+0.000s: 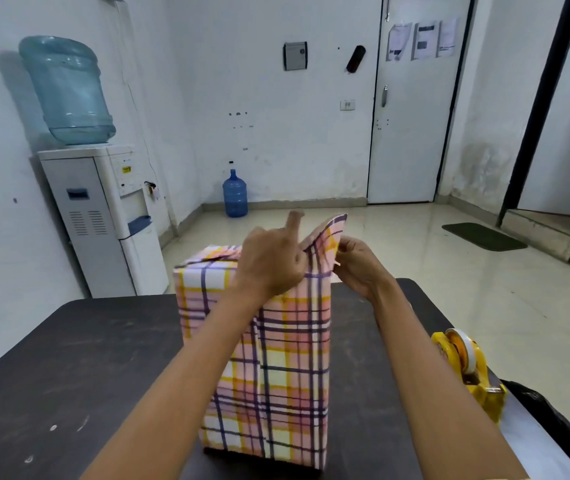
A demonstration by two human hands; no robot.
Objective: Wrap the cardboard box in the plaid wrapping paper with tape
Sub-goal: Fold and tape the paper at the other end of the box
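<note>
The box point(269, 368) stands upright in the middle of the dark table point(79, 358), covered in pink, yellow and purple plaid wrapping paper. At its top right corner a paper flap point(328, 237) sticks up. My left hand point(273, 261) sits on the box's top edge and pinches the flap from the left, one finger pointing up. My right hand point(359, 261) pinches the flap's right edge. A yellow tape dispenser point(467, 365) with a clear tape roll stands at the table's right edge, apart from both hands. The cardboard itself is hidden under the paper.
A white sheet point(532, 441) and a black bag point(560, 420) lie at the table's right front. A water dispenser point(103, 216) stands on the left behind the table. A blue water jug point(235, 195) stands on the floor by the far wall.
</note>
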